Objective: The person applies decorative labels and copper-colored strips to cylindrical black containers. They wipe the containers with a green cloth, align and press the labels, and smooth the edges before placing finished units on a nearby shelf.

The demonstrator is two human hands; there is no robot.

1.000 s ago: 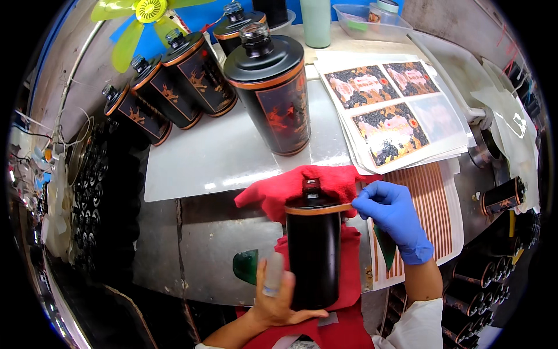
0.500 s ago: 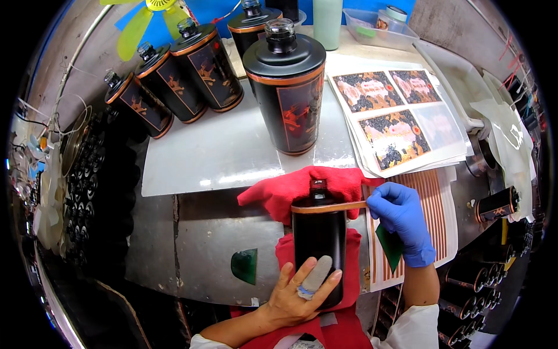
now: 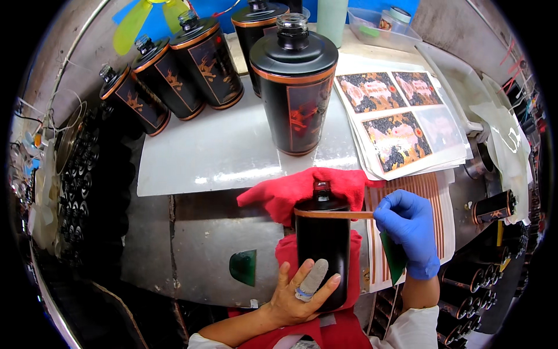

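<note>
A plain black bottle [image 3: 323,241] with a short neck leans on a red cloth [image 3: 279,196] in front of me. My left hand [image 3: 295,294] holds its lower body with spread fingers; a grey cot covers one finger. Across the bottle's shoulder runs a thin copper-brown strip [image 3: 343,215]. Its right end is pinched between thumb and finger of my blue-gloved right hand [image 3: 411,224], clear of the bottle. Below that palm hangs a green flat piece [image 3: 395,262], partly hidden by the glove. Another green flat piece [image 3: 242,267] lies on the metal table, left of the bottle.
Under my right hand lies a sheet of copper-brown strips [image 3: 430,192]. Behind it sits a stack of printed sheets [image 3: 392,125]. A finished black bottle [image 3: 296,99] stands on a white board [image 3: 203,157], with several similar ones at back left. A clear plastic tub [image 3: 383,36] stands behind.
My right hand has come slightly down and to the right, drawing the strip's free end level. The bottle has shifted only a little; my left hand keeps its place on it.
</note>
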